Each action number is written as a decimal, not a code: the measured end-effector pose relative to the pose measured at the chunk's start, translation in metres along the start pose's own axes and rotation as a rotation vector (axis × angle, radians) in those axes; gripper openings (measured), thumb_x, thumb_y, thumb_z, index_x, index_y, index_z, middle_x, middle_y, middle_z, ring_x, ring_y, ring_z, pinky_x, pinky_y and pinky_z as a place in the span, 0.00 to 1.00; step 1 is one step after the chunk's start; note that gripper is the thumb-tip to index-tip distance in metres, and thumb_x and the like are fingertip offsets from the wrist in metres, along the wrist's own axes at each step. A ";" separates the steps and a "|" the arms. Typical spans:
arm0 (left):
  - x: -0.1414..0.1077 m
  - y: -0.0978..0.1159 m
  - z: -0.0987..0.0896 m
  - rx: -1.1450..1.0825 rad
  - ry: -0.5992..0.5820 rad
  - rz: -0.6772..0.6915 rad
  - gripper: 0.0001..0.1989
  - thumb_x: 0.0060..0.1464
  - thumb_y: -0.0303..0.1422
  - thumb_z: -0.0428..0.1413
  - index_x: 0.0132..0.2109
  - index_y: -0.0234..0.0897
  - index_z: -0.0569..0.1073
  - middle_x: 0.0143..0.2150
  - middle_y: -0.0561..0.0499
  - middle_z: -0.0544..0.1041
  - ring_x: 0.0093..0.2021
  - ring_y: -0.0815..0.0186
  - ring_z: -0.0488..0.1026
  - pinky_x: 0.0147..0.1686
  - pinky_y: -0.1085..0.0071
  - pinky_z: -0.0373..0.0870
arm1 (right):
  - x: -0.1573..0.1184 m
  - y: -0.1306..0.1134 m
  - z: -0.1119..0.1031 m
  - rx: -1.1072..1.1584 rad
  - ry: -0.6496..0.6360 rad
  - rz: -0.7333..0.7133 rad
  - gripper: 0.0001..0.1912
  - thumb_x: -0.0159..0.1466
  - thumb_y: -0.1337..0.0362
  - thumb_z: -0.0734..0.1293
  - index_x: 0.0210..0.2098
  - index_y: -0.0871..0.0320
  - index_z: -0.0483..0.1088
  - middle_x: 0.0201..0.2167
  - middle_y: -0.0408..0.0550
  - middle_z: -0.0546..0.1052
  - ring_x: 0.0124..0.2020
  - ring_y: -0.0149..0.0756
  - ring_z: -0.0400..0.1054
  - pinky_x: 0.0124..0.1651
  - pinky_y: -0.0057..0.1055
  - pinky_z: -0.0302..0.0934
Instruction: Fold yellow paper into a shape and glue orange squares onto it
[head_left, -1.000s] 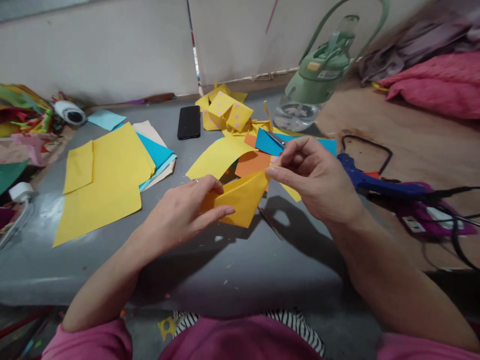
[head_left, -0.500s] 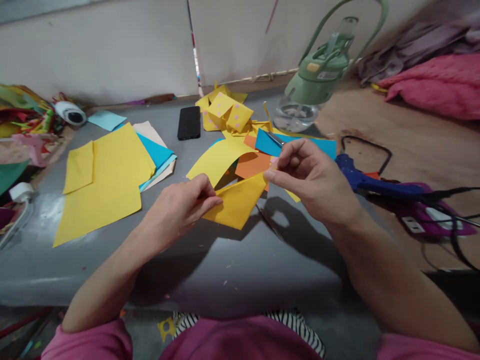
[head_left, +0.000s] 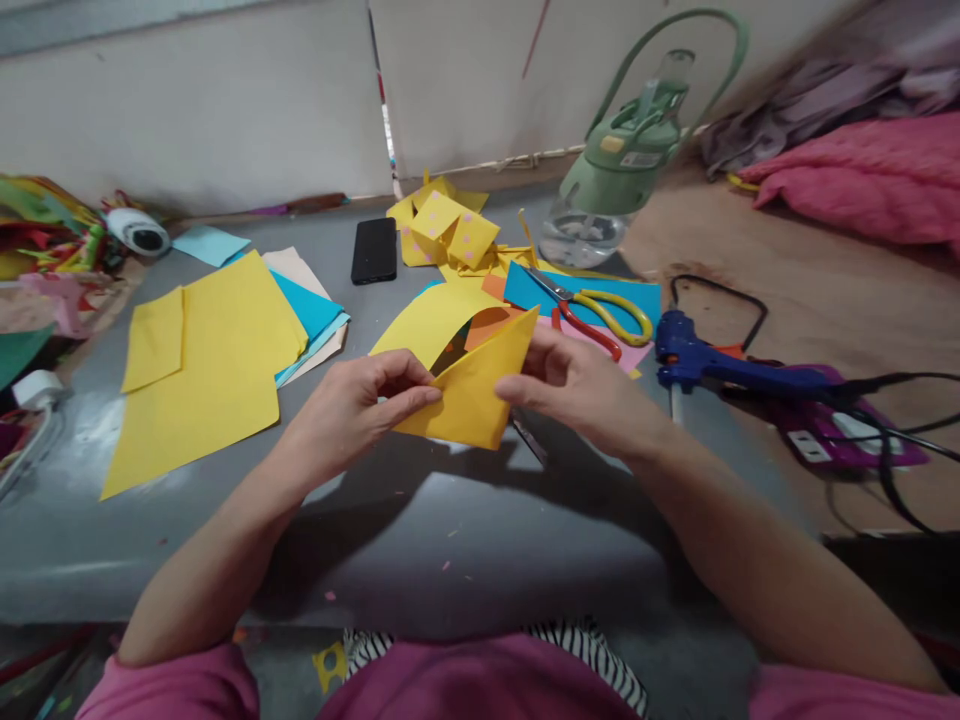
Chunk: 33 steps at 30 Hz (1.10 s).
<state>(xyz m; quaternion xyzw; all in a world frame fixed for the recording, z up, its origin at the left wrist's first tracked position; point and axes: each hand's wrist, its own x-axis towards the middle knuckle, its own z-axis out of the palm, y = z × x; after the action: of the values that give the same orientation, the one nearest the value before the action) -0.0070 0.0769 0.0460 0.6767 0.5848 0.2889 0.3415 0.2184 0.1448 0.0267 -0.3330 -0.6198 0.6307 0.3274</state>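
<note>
A folded piece of yellow paper (head_left: 476, 395) is held up above the grey table between both hands. My left hand (head_left: 375, 395) pinches its left end between thumb and fingers. At the right edge, my right hand (head_left: 577, 385) grips it with the thumb in front and the fingers partly hidden behind. Just beyond the right hand lie scissors (head_left: 592, 305) with one red and one yellow handle, resting on blue paper (head_left: 645, 297). A curved yellow sheet (head_left: 431, 318) and orange paper (head_left: 487, 328) lie behind the held piece.
Yellow sheets (head_left: 210, 370) cover the table's left side, near a black phone (head_left: 374, 250). Yellow dotted paper shapes (head_left: 454, 230) sit at the back beside a green-topped water bottle (head_left: 619, 165). A blue glue gun (head_left: 720, 360) with cables and a purple power strip (head_left: 847, 420) are at right.
My right hand has moved down and slid behind the paper's right edge, uncovering the scissors. The yellow paper's right corner now points upward. My left hand keeps its pinch.
</note>
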 end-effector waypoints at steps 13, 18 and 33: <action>0.008 -0.014 0.003 -0.182 0.029 -0.052 0.14 0.57 0.43 0.60 0.35 0.35 0.74 0.30 0.52 0.75 0.30 0.70 0.66 0.28 0.76 0.60 | -0.003 -0.002 0.003 -0.132 -0.058 0.077 0.21 0.55 0.43 0.75 0.28 0.56 0.79 0.28 0.44 0.79 0.28 0.32 0.68 0.32 0.30 0.62; 0.007 -0.013 0.002 -0.190 0.029 -0.041 0.14 0.57 0.43 0.60 0.34 0.35 0.73 0.29 0.53 0.73 0.28 0.71 0.65 0.26 0.76 0.60 | -0.005 0.000 0.006 -0.188 -0.120 0.134 0.21 0.55 0.47 0.76 0.22 0.59 0.76 0.19 0.39 0.70 0.21 0.26 0.58 0.27 0.29 0.52; 0.013 -0.010 -0.005 -0.259 0.060 -0.066 0.16 0.50 0.45 0.64 0.31 0.36 0.72 0.26 0.55 0.70 0.26 0.73 0.64 0.24 0.77 0.59 | -0.005 -0.002 -0.002 -0.411 -0.193 0.062 0.24 0.60 0.43 0.70 0.24 0.58 0.74 0.20 0.41 0.70 0.23 0.28 0.58 0.25 0.29 0.47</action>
<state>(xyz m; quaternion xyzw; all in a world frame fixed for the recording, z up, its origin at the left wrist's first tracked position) -0.0152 0.0917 0.0412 0.5984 0.5746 0.3706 0.4176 0.2231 0.1424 0.0289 -0.3498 -0.7532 0.5297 0.1723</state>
